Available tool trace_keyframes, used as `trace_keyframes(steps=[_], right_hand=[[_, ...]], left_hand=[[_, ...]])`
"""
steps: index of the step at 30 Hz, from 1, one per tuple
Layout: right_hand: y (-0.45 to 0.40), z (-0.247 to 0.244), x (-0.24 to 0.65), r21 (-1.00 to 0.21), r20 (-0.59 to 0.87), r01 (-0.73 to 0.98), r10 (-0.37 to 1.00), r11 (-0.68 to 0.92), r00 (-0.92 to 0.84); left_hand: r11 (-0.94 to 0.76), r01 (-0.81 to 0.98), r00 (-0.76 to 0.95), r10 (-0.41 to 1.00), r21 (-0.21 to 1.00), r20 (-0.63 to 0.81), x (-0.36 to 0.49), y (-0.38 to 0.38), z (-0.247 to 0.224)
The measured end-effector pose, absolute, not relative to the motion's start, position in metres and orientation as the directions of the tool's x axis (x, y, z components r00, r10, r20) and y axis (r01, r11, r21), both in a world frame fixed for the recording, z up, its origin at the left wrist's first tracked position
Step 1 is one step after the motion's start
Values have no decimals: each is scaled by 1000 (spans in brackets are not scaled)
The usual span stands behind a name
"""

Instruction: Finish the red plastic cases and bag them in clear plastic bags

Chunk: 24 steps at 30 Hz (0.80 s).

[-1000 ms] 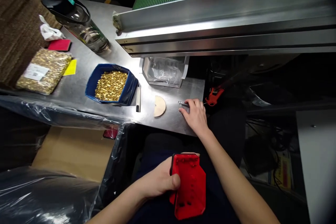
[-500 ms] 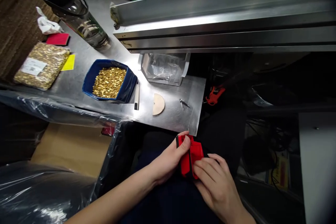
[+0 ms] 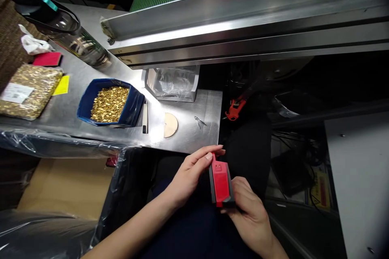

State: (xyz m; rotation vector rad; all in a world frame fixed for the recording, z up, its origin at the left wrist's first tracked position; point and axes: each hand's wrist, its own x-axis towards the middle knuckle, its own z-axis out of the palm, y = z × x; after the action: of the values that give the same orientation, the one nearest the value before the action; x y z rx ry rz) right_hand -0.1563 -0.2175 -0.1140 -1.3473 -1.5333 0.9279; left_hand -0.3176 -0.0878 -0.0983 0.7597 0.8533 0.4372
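Note:
A red plastic housing with dark grey side edges (image 3: 221, 183) is held above my lap, a smooth face with a small square mark turned up. My left hand (image 3: 189, 173) pinches its far end between thumb and fingers. Around its near right corner, my right hand (image 3: 249, 213) is closed, fingers along the side and thumb underneath. Just beyond, on the metal table (image 3: 194, 141), are a small pair of metal nippers (image 3: 200, 121), a half-round pale wooden disc (image 3: 170, 125) and a light-handled cutter knife (image 3: 145, 117).
A blue bin (image 3: 83, 107) holds small brass-coloured pieces. Behind are a grey bin (image 3: 194, 89) with clear plastic and a bottle (image 3: 88, 46). A metal conveyor rail (image 3: 243, 34) crosses the back. A plastic-lined box (image 3: 67, 182) stands left; an orange tool (image 3: 235, 109) hangs right.
The red housing has been turned over, from its hollow inner side to its smooth outer face. My left fingers have shifted to its far end. The view has swung slightly right.

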Motion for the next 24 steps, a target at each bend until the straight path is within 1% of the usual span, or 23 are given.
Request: trace_keyframes(steps=[3,5,10,16,18,20,24], right_hand=[[-218,-112,-154,-917,187,350,981,189,-41],[-218,-112,-154,-909,216,355,975,219,-49],[-218,-110,-154,-881,281,377,957,286,-70],[-214,-99,-154,-828,312,456,944,326,-108],[-214,-96,-151,-810,328,472,936,348,-128],[-214,-93,-147,-834,316,435,940,339,-129],[-214,-87,-138,-926,227,277,965,255,-130]], left_hand=[[562,-38,628,657,827,-418,-321,-89,-91],[513,-31,646,665,858,-375,-323,-89,-86],[449,-62,667,683,891,-298,-326,-88,-79],[429,-58,698,663,901,-270,-330,-85,-74],[395,-68,705,669,916,-236,-333,-84,-75],[335,-85,695,694,939,-185,-336,-82,-78],[262,-179,653,752,948,-85,-342,-80,-86]])
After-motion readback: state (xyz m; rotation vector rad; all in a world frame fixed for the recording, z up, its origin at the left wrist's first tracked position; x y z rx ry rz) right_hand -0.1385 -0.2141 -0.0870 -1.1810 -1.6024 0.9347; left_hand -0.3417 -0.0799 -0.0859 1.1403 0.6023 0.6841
